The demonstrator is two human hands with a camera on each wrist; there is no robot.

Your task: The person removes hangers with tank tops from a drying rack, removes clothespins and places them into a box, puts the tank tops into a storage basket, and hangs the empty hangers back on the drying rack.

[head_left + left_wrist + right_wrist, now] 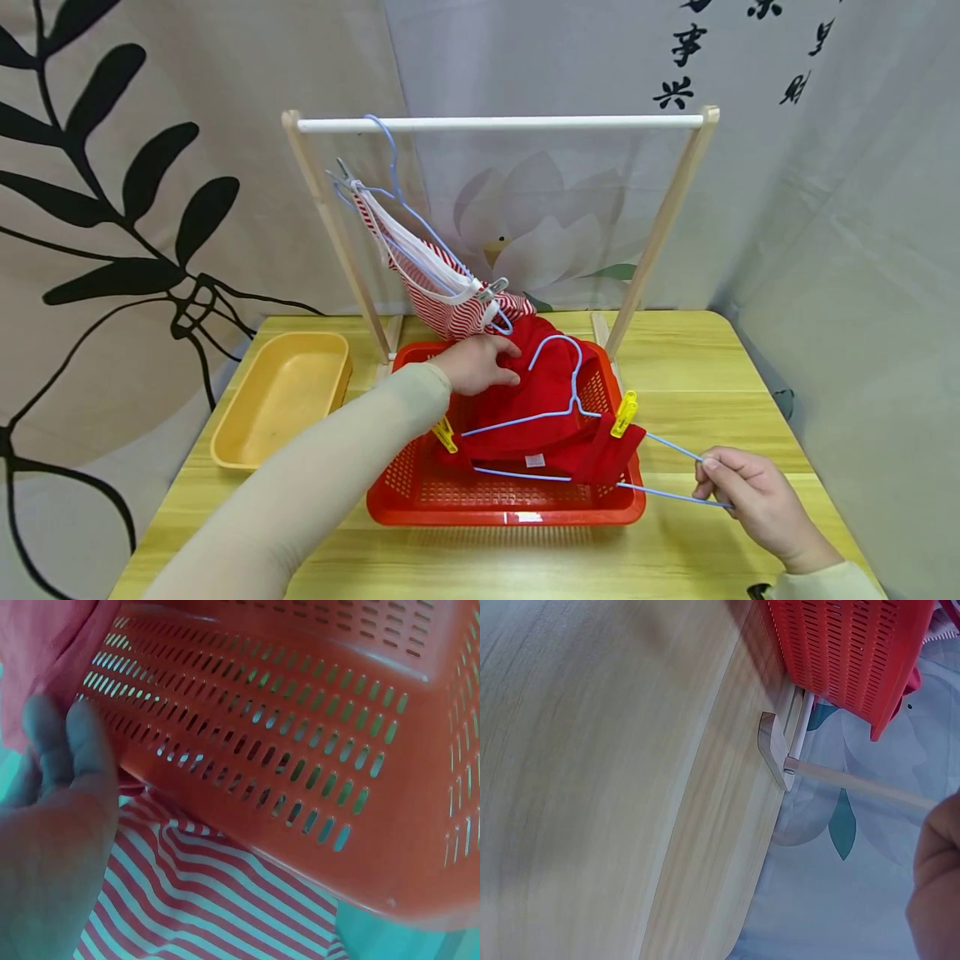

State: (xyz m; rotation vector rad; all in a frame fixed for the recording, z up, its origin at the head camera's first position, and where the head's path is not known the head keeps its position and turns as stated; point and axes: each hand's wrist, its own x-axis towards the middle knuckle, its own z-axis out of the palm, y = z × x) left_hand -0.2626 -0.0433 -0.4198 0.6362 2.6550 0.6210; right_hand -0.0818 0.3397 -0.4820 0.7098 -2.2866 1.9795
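Note:
A light-blue wire hanger (525, 419) with yellow clips (624, 414) at its sides carries a red garment (540, 375), which lies over the red basket (502, 510). At the right, my right hand (757, 500) pinches the hanger's protruding end between thumb and fingers; in the right wrist view only part of that hand (937, 877) shows. My left hand (476, 364) reaches over the basket's far left side, thumb and forefinger apart, at the garment's far part. In the left wrist view, fingertips (84, 724) of the left hand touch the red cloth.
A wooden stand with a white rail (502, 123) rises behind the basket. On it hangs a blue hanger (393, 158) with a red-and-white striped garment (442, 304) held by metal clips (492, 289). A yellow tray (281, 400) sits left on the wooden table (697, 358).

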